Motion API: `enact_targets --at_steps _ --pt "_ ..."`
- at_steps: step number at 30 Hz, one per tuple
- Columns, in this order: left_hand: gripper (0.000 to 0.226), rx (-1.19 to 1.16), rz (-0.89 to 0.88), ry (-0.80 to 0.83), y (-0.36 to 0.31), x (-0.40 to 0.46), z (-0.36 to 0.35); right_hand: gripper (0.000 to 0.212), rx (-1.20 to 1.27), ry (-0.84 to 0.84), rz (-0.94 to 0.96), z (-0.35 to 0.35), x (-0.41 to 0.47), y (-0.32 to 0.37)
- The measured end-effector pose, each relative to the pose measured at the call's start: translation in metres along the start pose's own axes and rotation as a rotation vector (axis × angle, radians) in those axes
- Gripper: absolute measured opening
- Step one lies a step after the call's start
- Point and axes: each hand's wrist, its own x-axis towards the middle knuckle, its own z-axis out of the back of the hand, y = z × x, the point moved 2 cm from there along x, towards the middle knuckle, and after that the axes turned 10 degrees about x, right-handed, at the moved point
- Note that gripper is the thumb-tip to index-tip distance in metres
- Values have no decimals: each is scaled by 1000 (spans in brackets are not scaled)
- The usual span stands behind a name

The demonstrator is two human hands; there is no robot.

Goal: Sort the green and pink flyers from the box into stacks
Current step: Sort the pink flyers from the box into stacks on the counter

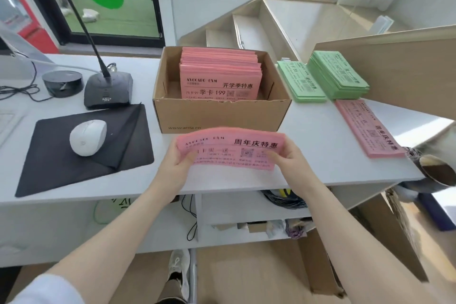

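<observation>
White tabletop [308,145], cardboard box [217,113] at centre holding upright pink flyers [219,76]. Just in front of box: pink bundle [232,149] pinched at both ends, left hand [176,163] and right hand [287,164], each grip closed on paper. Right of box: two green stacks [323,79], one pink stack [367,128].

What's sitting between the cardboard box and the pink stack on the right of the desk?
In the head view, two green flyer stacks lie side by side between the box and the pink stack.
</observation>
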Motion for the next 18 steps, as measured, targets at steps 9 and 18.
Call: enact_targets --at_steps 9,18 --pt "35 138 -7 -10 4 3 -9 31 -64 -79 71 8 -12 -9" --pt "36 348 -276 75 -27 28 -10 41 -72 -264 109 41 2 6"
